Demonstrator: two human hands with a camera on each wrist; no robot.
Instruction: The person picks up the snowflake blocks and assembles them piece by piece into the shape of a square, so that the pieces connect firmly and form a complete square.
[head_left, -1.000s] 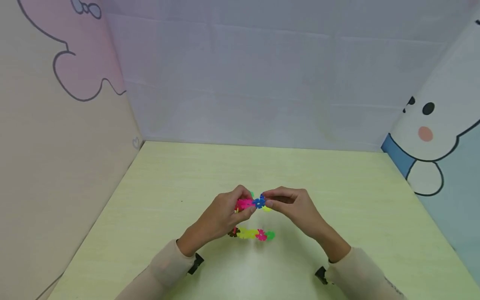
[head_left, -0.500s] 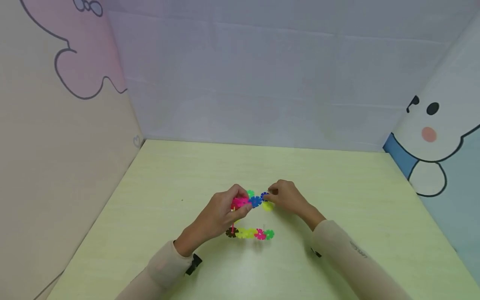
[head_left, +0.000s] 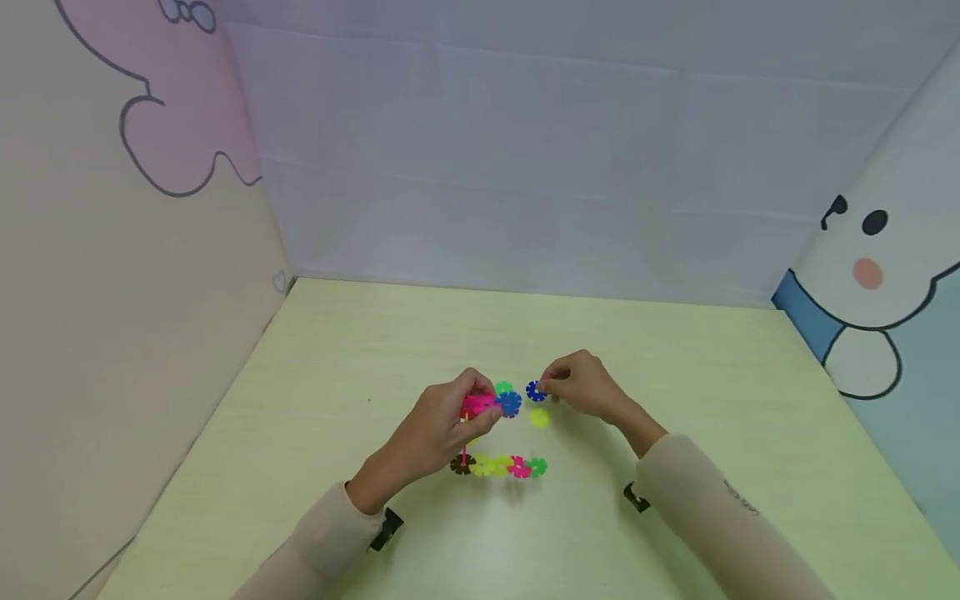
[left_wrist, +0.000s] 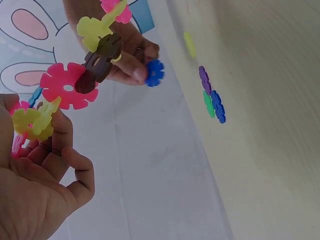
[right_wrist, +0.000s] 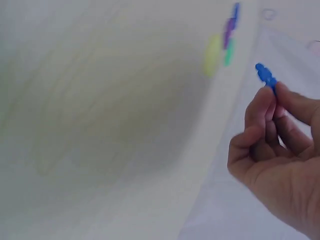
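My left hand holds a curved chain of interlocking plastic snowflake discs, raised over the table. Several yellow discs, a brown disc and a large pink-red disc make up part of it. A lighter blue disc shows at the left fingertips, beside pink ones. Between thumb and forefinger, my right hand pinches a dark blue snowflake disc by its edge, apart from the chain in the head view. The left palm and fingers cover part of the chain.
Loose discs lie on the pale table: a yellow disc, a purple disc, a green disc and a blue disc. A pale cloth backdrop and printed side panels surround the table.
My right hand has moved away from the chain, right and slightly back, with the dark blue disc still pinched. The left hand keeps its hold almost in place.
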